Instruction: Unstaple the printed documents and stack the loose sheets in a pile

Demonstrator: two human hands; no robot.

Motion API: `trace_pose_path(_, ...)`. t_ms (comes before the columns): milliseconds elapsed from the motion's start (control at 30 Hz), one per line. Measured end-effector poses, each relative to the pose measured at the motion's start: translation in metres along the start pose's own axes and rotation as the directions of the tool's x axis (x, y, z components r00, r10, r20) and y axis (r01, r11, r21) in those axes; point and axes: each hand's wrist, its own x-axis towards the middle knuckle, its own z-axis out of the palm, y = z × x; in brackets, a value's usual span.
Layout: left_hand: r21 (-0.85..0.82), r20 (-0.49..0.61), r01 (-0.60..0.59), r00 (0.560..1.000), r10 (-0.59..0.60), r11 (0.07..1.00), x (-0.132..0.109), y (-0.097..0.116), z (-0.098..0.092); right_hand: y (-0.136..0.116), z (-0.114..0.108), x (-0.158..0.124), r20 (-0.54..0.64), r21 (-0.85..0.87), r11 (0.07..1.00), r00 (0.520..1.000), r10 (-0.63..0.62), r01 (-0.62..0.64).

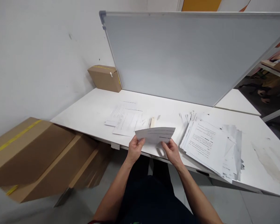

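A printed sheet of paper [155, 135] is held up near the table's front edge, bent in a slight curve. My left hand [135, 150] pinches its left side, thumb on top. At the opposite side, my right hand [172, 151] grips it the same way. Just behind the sheet lies a small pale block [152, 122], its lower end hidden by the paper. Several loose printed sheets [128, 121] lie to the left of my hands. On the right, a thick, uneven pile of printed papers [202, 141] reaches the front edge of the table.
A large whiteboard [175, 56] stands on the white table [84, 107] along its back. One cardboard box [106, 77] sits at the back left corner. More cardboard boxes [30, 149] are stacked left of the table. Shelving [276, 71] stands at the far right.
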Motion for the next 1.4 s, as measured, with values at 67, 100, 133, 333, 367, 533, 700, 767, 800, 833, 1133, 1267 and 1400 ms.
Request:
trace_pose_path(67, 0.01, -0.017, -0.031, 0.999, 0.031, 0.999, 0.001, -0.002, 0.001, 0.001, -0.001, 0.0, -0.017, 0.014, 1.0, 1.0, -0.023, 0.023)
trace_pose_path(100, 0.013, -0.021, -0.047, 0.999, 0.047, 0.999, 0.001, -0.004, 0.002, 0.001, -0.001, -0.001, -0.032, 0.017, 0.999, 0.999, -0.034, 0.035)
trace_pose_path(133, 0.012, -0.021, -0.055, 0.998, 0.055, 0.998, 0.002, -0.005, 0.002, 0.002, -0.001, -0.001, -0.043, 0.014, 0.999, 0.998, -0.04, 0.041)
trace_pose_path(333, -0.004, 0.037, -0.031, 0.999, 0.031, 1.0, 0.001, -0.01, 0.001, 0.001, -0.003, -0.008, -0.036, -0.07, 0.997, 0.999, -0.017, 0.015)
trace_pose_path(367, -0.002, 0.048, -0.052, 0.997, 0.052, 0.999, 0.0, -0.009, 0.0, -0.001, -0.003, -0.009, -0.048, -0.097, 0.995, 0.999, -0.025, 0.02)
trace_pose_path(533, 0.048, 0.09, 0.016, 0.996, -0.02, 0.999, -0.004, 0.003, -0.007, -0.013, -0.004, -0.022, -0.1, -0.228, 0.974, 0.995, -0.029, 0.006)
trace_pose_path(700, 0.04, 0.285, 0.337, 0.898, -0.334, 0.941, -0.007, 0.004, -0.014, -0.014, -0.003, -0.039, -0.051, -0.136, 0.975, 0.984, 0.171, -0.176)
trace_pose_path(767, 0.083, 0.339, 0.433, 0.835, -0.434, 0.897, -0.008, 0.0, -0.017, -0.012, -0.004, -0.045, -0.02, -0.075, 0.962, 0.964, 0.264, -0.264)
trace_pose_path(800, 0.109, 0.358, 0.466, 0.805, -0.472, 0.878, -0.01, -0.003, -0.019, -0.011, -0.006, -0.048, -0.008, -0.041, 0.951, 0.951, 0.308, -0.308)
trace_pose_path(833, 0.131, 0.371, 0.491, 0.782, -0.501, 0.861, -0.011, -0.006, -0.02, -0.01, -0.008, -0.051, 0.001, -0.009, 0.937, 0.937, 0.35, -0.35)
trace_pose_path(1133, 0.33, 0.311, 0.406, 0.806, -0.504, 0.852, 0.001, -0.017, -0.023, -0.002, -0.019, -0.052, 0.018, 0.243, 0.822, 0.85, 0.527, -0.515)
trace_pose_path(1267, 0.445, 0.309, 0.328, 0.817, -0.486, 0.833, 0.012, -0.02, -0.022, 0.008, -0.017, -0.047, -0.021, 0.266, 0.808, 0.835, 0.55, -0.526)
trace_pose_path(1400, 0.539, 0.274, 0.167, 0.892, -0.359, 0.826, 0.026, -0.026, -0.016, 0.012, -0.017, -0.041, -0.06, 0.23, 0.829, 0.842, 0.536, -0.51)
